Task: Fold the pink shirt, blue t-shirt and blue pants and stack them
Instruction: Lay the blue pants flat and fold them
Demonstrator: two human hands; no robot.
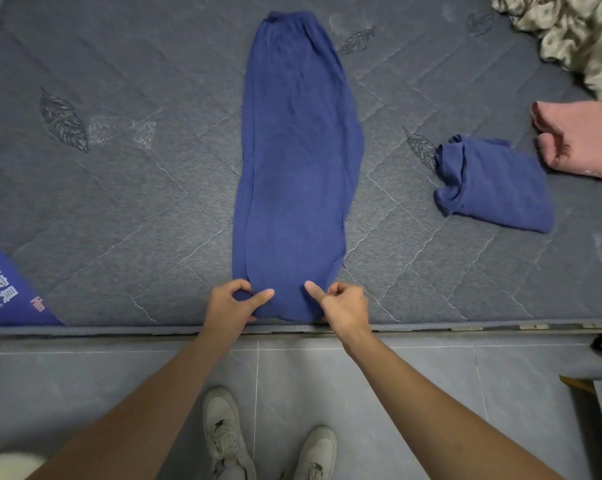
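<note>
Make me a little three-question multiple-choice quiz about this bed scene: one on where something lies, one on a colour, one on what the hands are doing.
1. Where does the folded blue t-shirt lie, seen from the person?
A. right of the blue pants
B. left of them
C. on top of them

2. What colour is the shirt at the right edge of the mattress?
A. green
B. pink
C. white

3. What are the hands doing?
A. hanging free
B. resting on the t-shirt
C. pinching the pants' near end

Answers:
1 A: the t-shirt sits apart, to the right of the pants.
2 B: the pink shirt is plainly pink.
3 C: the left hand and right hand both grip the near edge of the cloth.
</note>
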